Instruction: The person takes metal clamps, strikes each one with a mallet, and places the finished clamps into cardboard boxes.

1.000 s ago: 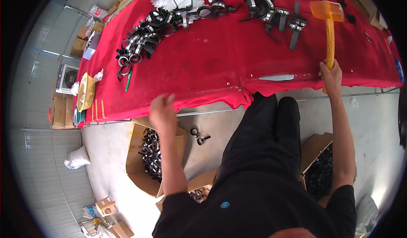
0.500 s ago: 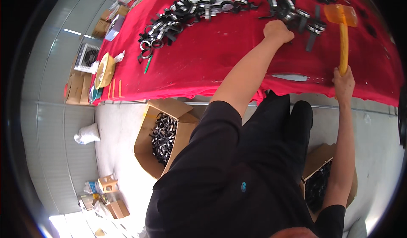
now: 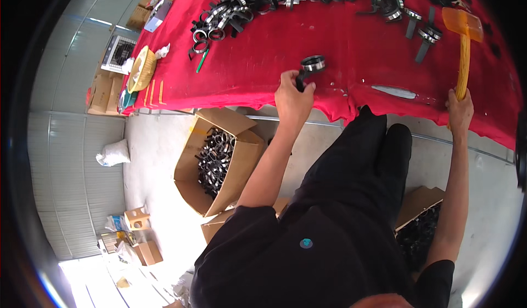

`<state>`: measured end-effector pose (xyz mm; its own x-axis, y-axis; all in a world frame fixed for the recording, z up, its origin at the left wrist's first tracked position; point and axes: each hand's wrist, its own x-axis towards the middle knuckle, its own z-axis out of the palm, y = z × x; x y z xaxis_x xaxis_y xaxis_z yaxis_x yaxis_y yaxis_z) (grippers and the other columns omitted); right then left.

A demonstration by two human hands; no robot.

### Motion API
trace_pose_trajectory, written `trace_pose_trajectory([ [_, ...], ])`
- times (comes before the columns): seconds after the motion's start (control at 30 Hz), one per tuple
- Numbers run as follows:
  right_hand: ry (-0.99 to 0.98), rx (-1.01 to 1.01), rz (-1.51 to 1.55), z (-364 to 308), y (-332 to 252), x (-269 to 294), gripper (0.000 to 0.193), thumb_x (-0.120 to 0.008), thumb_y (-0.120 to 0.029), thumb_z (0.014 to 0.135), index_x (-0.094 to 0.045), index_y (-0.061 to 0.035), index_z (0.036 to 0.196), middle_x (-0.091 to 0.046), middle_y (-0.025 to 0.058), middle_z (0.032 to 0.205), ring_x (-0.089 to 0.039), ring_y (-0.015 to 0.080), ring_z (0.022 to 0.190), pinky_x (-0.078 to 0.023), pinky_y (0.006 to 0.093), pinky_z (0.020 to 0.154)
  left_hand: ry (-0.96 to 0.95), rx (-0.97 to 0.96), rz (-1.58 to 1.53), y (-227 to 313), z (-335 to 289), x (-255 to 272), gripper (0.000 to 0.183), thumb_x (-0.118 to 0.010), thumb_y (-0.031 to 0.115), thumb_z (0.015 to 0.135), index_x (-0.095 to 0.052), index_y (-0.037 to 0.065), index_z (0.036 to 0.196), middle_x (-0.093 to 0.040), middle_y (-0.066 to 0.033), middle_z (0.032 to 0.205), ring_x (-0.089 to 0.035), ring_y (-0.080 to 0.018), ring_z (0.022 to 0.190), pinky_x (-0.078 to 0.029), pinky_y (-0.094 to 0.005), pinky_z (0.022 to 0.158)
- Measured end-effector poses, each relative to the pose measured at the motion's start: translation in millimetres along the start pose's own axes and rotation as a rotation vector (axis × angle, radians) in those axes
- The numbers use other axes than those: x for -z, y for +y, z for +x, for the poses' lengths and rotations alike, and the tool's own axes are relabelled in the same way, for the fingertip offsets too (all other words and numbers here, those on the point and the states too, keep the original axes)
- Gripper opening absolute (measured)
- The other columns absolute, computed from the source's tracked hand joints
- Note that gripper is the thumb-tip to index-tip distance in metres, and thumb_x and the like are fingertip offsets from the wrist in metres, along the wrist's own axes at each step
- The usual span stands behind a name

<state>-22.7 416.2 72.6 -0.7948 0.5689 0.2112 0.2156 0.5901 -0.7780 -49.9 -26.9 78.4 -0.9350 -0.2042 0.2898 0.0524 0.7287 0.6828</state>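
My left hand (image 3: pixel 293 102) is closed round the black strap-like handle of a black-and-silver ring part (image 3: pixel 313 63). It holds this part over the near side of the red-covered table (image 3: pixel 263 50), ring end pointing away from me. At the right, my right hand (image 3: pixel 460 109) grips the lower wooden handle of a mallet (image 3: pixel 464 61) with a translucent orange head. The mallet stands head up, near the table's front edge. Several more ring parts (image 3: pixel 430 33) lie beyond, left of the mallet head.
A long heap of ring parts (image 3: pixel 241 11) curves over the table's far left, beside a green pen-like stick (image 3: pixel 202 61). A yellow basket (image 3: pixel 142 69) sits at the left end. Cardboard boxes of parts stand on the floor, one left (image 3: pixel 186 168), another right (image 3: pixel 411 212).
My left hand has come back from the far ring parts toward me and leftward, now with a ring part in it. The right hand still holds the mallet; the view has shifted slightly.
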Motion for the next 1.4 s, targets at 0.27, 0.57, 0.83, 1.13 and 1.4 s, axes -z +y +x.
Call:
trace_pose_trajectory([
  [0.27,-0.096,0.014,0.293,-106.1,-41.6,-15.8,0.026,-0.073,-0.021,0.095,-0.059,-0.0028,0.106,-0.063,0.0038,0.074,-0.061,0.0118,0.060,-0.050,0.0278,0.055,-0.209,0.333,-0.769,-30.8,-48.9,-13.0,0.032,-0.070,0.007,0.096,-0.055,-0.009,0.119,-0.067,-0.0144,0.104,-0.068,-0.0153,0.089,-0.064,-0.0312,0.075],
  [0.57,-0.570,-0.074,0.171,-215.3,-75.8,-34.1,0.024,-0.078,-0.014,0.087,-0.061,0.0007,0.097,-0.064,0.0103,0.075,-0.064,0.0178,0.071,-0.052,0.0340,0.068,-0.198,0.341,-0.847,-42.2,-64.4,-30.6,0.026,-0.068,0.014,0.100,-0.057,-0.003,0.117,-0.067,-0.0096,0.100,-0.066,-0.0135,0.085,-0.063,-0.0295,0.068],
  [0.83,-0.547,0.000,0.015,-200.4,-104.6,-38.9,0.024,-0.076,-0.014,0.089,-0.061,0.0017,0.098,-0.063,0.0131,0.077,-0.062,0.0193,0.071,-0.051,0.0342,0.069,-0.253,0.248,-0.813,-38.4,-60.5,-39.1,0.037,-0.049,0.031,0.111,-0.054,-0.005,0.118,-0.069,-0.0135,0.100,-0.068,-0.0165,0.091,-0.063,-0.0310,0.070],
  [1.13,-0.563,-0.021,0.045,-180.5,-123.4,-20.5,0.028,-0.071,-0.012,0.092,-0.060,0.0018,0.115,-0.062,0.0103,0.081,-0.058,0.0161,0.074,-0.050,0.0324,0.072,-0.315,0.268,-0.774,-38.8,-60.7,-31.1,0.034,-0.046,0.030,0.112,-0.060,-0.002,0.108,-0.069,-0.0098,0.095,-0.067,-0.0149,0.080,-0.061,-0.0311,0.071],
  [1.4,-0.530,0.266,-0.144,-182.7,-114.2,-40.3,0.030,-0.066,-0.014,0.095,-0.052,0.0002,0.118,-0.065,0.0252,0.081,-0.069,0.0468,0.081,-0.053,0.0466,0.070,-0.295,0.280,-0.794,-36.7,-65.5,-45.0,0.031,-0.047,0.027,0.112,-0.056,-0.001,0.101,-0.065,-0.0079,0.088,-0.062,-0.0136,0.069,-0.054,-0.0285,0.064],
])
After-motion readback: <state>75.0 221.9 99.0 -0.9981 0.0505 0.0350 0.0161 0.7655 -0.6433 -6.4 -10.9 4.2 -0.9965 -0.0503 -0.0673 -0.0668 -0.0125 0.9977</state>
